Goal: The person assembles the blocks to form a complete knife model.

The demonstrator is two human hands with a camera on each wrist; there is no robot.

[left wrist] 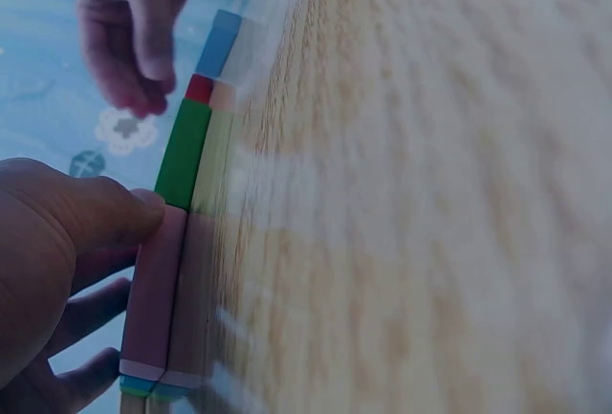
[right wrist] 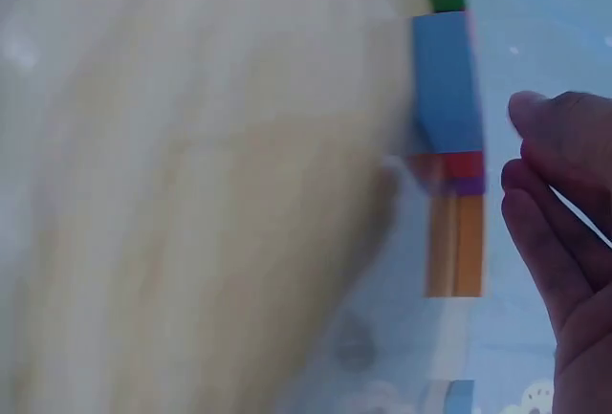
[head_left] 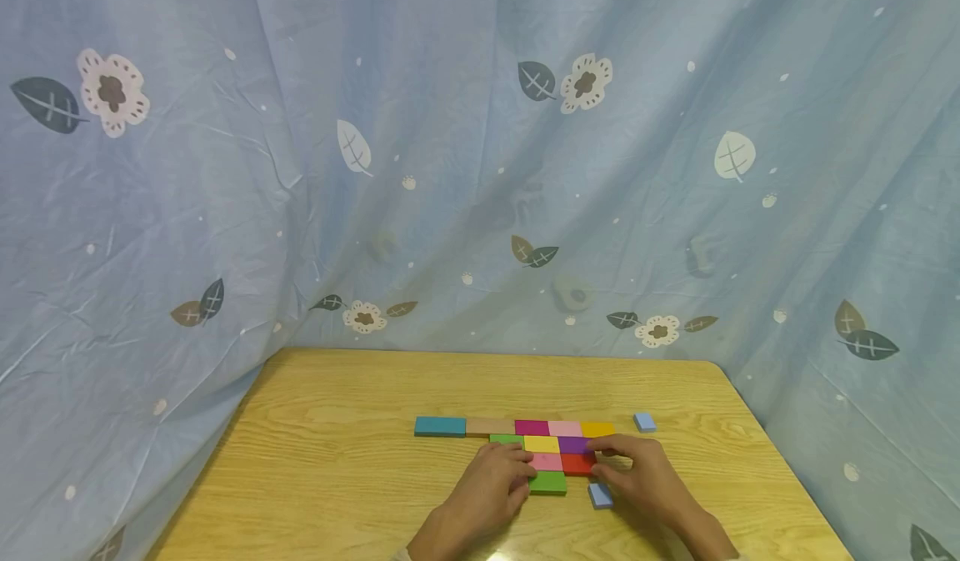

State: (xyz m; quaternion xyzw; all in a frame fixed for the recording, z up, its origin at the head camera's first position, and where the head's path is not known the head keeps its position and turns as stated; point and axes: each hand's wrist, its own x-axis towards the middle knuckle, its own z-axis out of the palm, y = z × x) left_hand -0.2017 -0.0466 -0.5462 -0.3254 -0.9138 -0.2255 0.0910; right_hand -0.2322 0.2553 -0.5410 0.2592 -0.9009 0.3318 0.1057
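Observation:
Flat coloured blocks lie together on the table in stepped rows. My left hand [head_left: 491,482] rests over the left end of the front rows and hides part of them. In the left wrist view its thumb touches a pink block [left wrist: 153,299] beside a green block [left wrist: 182,156]. My right hand [head_left: 641,473] hovers at the right end by a purple block [head_left: 572,445] and a red block [head_left: 577,464]. Its thumb and fingers are loosely bent, with nothing seen between them in the right wrist view. A small light blue block [head_left: 600,496] lies just below this hand.
The back row runs from a teal block [head_left: 440,427] through tan, magenta and pink to an orange-yellow block [head_left: 597,429]. Another light blue block [head_left: 645,422] lies apart at the right. A patterned blue curtain [head_left: 450,211] hangs behind the wooden table [head_left: 337,461].

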